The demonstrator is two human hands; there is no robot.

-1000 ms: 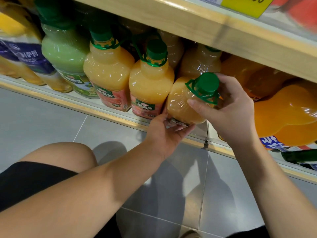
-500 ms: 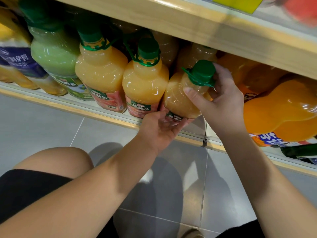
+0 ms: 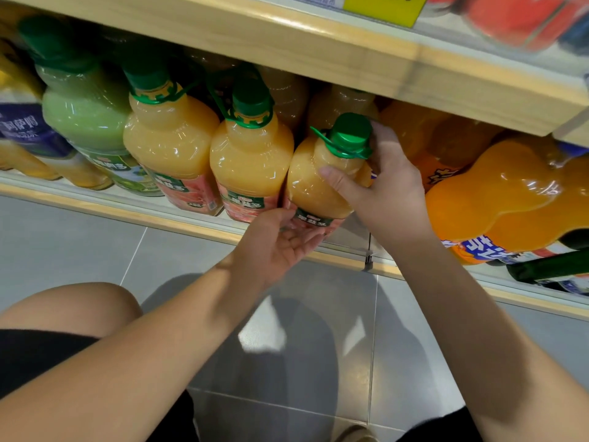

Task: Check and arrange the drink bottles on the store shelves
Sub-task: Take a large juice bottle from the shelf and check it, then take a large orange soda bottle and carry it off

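A peach-coloured juice bottle (image 3: 314, 183) with a green cap and a pink label leans at the front of the bottom shelf (image 3: 191, 223). My right hand (image 3: 387, 186) grips its neck and shoulder, thumb across the front. My left hand (image 3: 280, 244) cups its base from below, palm up. Two matching juice bottles (image 3: 251, 164) stand upright just to its left, touching it. More of the same stand behind, partly hidden.
A green juice bottle (image 3: 84, 113) and a blue-labelled bottle (image 3: 22, 129) are further left. Large orange soda bottles (image 3: 516, 199) crowd the right. The wooden shelf above (image 3: 350, 55) hangs low over the caps. Grey tiled floor and my knee (image 3: 73, 307) lie below.
The held bottle has gone further back into the shelf and stands closer to upright beside its neighbours. Both hands stayed on it.
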